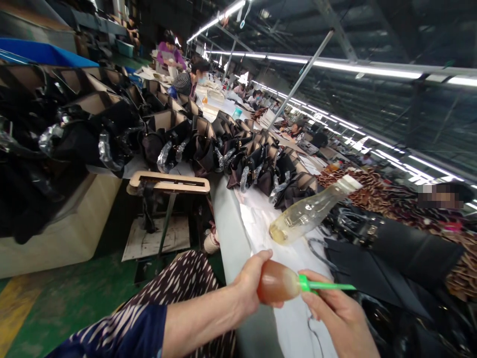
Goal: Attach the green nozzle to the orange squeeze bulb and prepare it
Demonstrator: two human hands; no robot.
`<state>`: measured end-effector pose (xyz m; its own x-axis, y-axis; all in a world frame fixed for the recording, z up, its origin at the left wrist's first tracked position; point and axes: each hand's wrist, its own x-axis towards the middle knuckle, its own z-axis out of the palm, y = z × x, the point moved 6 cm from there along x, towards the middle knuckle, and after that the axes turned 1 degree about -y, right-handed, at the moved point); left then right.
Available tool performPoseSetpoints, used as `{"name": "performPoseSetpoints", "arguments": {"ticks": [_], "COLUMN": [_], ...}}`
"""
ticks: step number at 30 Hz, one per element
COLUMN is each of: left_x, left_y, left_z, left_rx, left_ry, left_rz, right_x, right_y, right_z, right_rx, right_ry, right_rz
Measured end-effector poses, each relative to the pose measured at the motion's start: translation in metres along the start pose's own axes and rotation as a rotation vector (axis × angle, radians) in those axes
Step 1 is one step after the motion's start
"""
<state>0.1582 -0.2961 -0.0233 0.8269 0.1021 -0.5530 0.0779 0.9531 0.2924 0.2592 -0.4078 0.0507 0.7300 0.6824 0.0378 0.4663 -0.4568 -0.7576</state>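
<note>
Between my hands lies a squeeze bottle (278, 283) with amber liquid in it, held on its side. My left hand (250, 281) wraps round the bottle's body. With thumb and fingers closed, my right hand (335, 308) grips the green nozzle cap (304, 284), whose thin spout points right. Cap and bottle are together. Just beyond them a clear plastic bottle (309, 211) with a white cap stands tilted in view, a little yellowish liquid at its bottom. White paper (257, 211) covers the table below.
Black handbags (201, 144) with plastic-wrapped handles crowd the table's far part and the left side. Black leather pieces (376, 268) lie at right. A padded stand (169, 183) is at left of the table (233, 226). Several people work further back.
</note>
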Motion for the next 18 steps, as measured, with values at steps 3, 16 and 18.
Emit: {"name": "performPoseSetpoints", "arguments": {"ticks": [3, 16, 18], "left_x": [0.002, 0.009, 0.016], "left_y": [0.004, 0.014, -0.001], "left_z": [-0.008, -0.013, -0.009], "left_rx": [0.009, -0.04, -0.117], "left_ry": [0.061, 0.046, -0.027], "left_rz": [0.229, 0.407, 0.105], "right_x": [-0.006, -0.015, -0.014], "right_y": [0.005, -0.018, -0.024], "right_z": [0.01, 0.032, 0.027], "right_rx": [0.113, 0.2, 0.079], "right_ry": [0.067, 0.173, 0.065], "right_rz": [0.061, 0.202, 0.182]}}
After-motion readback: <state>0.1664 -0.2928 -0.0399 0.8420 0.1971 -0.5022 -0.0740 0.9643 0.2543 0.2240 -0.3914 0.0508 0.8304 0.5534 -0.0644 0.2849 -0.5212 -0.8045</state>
